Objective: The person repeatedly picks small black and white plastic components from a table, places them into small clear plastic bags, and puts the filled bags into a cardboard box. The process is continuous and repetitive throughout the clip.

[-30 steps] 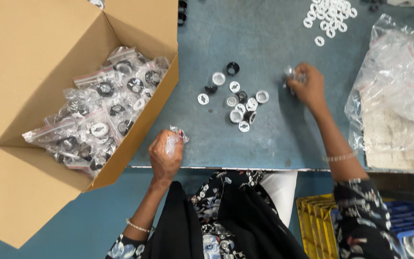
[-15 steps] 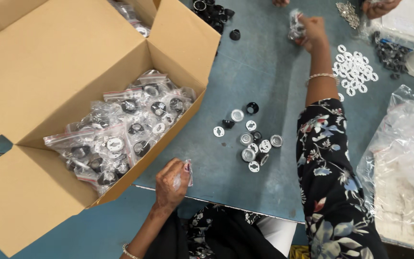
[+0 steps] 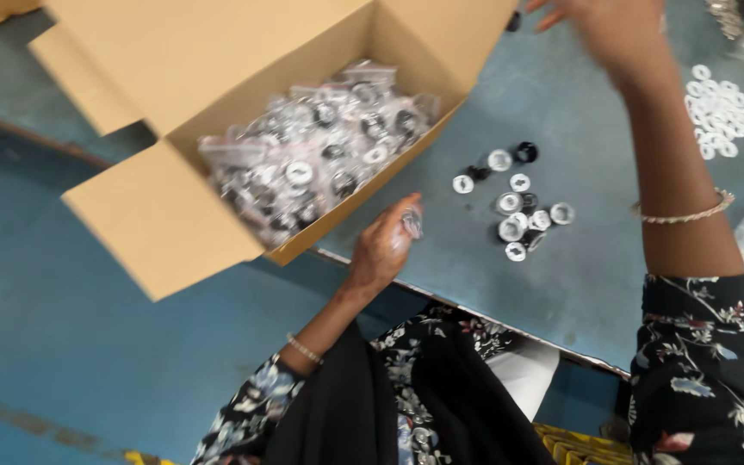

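head view: left hand (image 3: 382, 245) with small packet (image 3: 412, 223) at table edge (image 3: 441, 297) beside box (image 3: 174, 215)

Single head view, steeply down, close over table (image 3: 579, 284)

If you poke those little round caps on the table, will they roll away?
Probably not far: the caps look flat and lie on their faces, so they would likely slide. They seem small and light, so a push could scatter them. One tipped on edge might roll.
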